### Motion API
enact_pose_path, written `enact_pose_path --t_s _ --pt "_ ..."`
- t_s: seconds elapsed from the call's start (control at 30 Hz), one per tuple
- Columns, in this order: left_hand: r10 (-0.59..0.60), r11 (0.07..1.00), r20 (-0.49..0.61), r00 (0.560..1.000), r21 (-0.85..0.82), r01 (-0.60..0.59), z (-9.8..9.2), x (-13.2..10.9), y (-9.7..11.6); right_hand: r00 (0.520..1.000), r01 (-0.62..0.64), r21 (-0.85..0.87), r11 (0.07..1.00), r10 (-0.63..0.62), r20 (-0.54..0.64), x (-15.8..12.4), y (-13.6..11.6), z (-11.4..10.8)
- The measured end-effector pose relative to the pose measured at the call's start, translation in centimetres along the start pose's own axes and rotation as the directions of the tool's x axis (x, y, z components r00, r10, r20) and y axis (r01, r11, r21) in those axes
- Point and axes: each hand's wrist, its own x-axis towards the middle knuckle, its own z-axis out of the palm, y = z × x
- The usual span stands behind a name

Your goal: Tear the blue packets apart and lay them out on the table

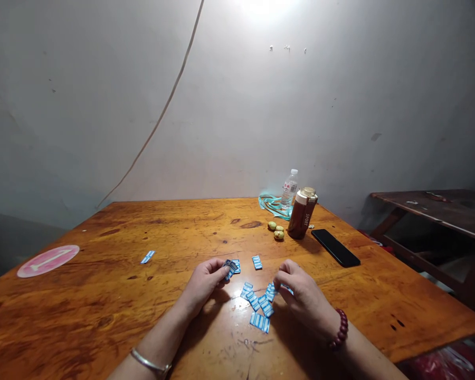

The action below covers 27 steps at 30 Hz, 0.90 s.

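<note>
Several small blue-and-white striped cards lie loosely in a pile on the wooden table between my hands. My left hand pinches a few fanned cards between thumb and fingers. At the pile's right edge is my right hand, its fingers curled together; whether it holds anything is hidden, though blue-and-white cards show just under and beside the fingers. One card lies apart, beyond the pile. Another striped piece rests farther off to the left.
On the wooden table, a brown bottle, a clear water bottle, a teal ribbon, several yellow-green fruits and a black phone stand or lie back right. A pink round sticker is at left.
</note>
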Motion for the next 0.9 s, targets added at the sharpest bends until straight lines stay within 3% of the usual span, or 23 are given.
enact_pose_path --t_s 0.2,0.3,0.53,0.9 --pt "-0.027 0.998 -0.059 0.998 -0.063 0.023 0.0 0.0 0.1 0.972 0.076 0.039 0.996 -0.066 -0.226 4.6 -2.4 0.2" --pt "-0.031 0.994 -0.090 0.995 -0.103 0.022 -0.3 0.0 0.0 0.963 0.144 0.113 0.983 -0.113 -0.244 6.2 -3.4 1.9" --pt "-0.044 0.977 -0.094 0.995 -0.214 0.023 0.2 -0.1 0.2 0.967 0.210 0.159 0.965 -0.180 -0.180 5.4 -3.0 7.0" --pt "-0.141 0.924 -0.042 0.989 -0.366 0.116 0.7 -0.7 0.2 0.978 0.043 0.193 0.980 -0.002 -0.211 5.1 -2.9 7.2"
